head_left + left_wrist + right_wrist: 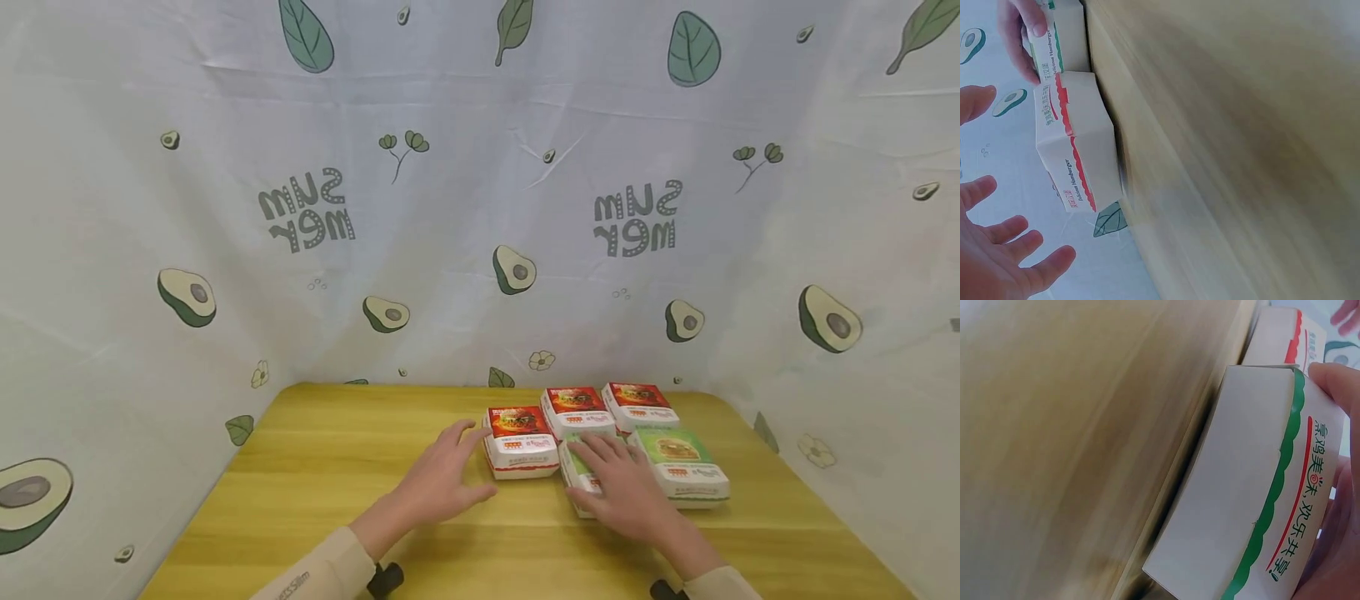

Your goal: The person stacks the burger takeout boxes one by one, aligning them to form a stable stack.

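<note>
Green-trimmed cardboard box [588, 475], square and smooth, under right hand [626, 487].

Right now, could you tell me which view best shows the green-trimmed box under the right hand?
The right wrist view: the green-trimmed box fills it. In the head view the right hand covers it; the left wrist view shows one corner.

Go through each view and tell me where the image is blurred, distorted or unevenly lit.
Head view: sharp, evenly lit, wide-angle bending at the edges of the table. Left wrist view: tabletop smeared with blur, red-trimmed box fairly sharp, left hand soft. Right wrist view: wood blurred, green-trimmed box and its print sharp.
</note>
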The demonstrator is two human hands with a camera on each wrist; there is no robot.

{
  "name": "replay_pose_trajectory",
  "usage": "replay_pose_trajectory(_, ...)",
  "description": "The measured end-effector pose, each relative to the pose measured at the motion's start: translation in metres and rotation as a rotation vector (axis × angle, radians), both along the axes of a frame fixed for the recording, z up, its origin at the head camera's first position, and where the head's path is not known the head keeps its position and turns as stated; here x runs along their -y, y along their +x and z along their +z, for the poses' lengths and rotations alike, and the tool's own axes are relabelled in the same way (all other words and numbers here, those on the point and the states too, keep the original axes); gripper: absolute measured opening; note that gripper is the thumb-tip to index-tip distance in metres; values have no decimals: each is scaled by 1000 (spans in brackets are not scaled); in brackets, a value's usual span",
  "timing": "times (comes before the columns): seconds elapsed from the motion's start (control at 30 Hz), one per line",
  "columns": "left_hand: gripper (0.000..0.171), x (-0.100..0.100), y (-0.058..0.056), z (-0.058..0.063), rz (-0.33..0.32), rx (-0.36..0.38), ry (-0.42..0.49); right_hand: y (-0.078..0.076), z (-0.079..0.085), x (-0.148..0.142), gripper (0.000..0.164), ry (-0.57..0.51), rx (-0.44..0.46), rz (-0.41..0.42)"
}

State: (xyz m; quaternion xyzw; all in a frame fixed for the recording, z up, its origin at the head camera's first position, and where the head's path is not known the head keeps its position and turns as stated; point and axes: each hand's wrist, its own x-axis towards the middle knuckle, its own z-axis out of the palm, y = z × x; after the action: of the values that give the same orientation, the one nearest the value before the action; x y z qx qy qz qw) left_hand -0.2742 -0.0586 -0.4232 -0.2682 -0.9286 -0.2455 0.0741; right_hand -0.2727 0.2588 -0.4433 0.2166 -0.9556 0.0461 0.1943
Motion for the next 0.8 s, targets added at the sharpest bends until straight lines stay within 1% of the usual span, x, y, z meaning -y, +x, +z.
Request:
replay_pose_trajectory(0.07, 86, -3, -5, -2, -7, 10, 3, 0, -2, 0, 66, -1, 6, -6)
replay_pose_trajectory(0.27, 94, -12, -21, -10, -16, 65, -36, 0, -4, 0, 66, -7, 2, -5)
replay_pose_trajectory(0.37, 96, -18, -29, -14, -4, 90, -5, 0, -4, 0, 67, -3, 9, -8)
replay_pose_trajectory(0.47, 97, -23, -36, -14, 8, 111, 35, 0, -4, -1, 67, -2, 13, -11)
replay_pose_trajectory(0.57, 99, -27, -42, -11, 8, 124, 57, -1, -4, -2, 67, -5, 11, -11)
replay_pose_trajectory(0.67, 101, -30, -48, -8, 0, 141, 58, -1, -3, -1, 67, -10, 14, -8)
replay_pose_trajectory(0.8, 102, -36, -55, -7, -1, 156, 40, -1, -3, 0, 66, -17, 19, -9)
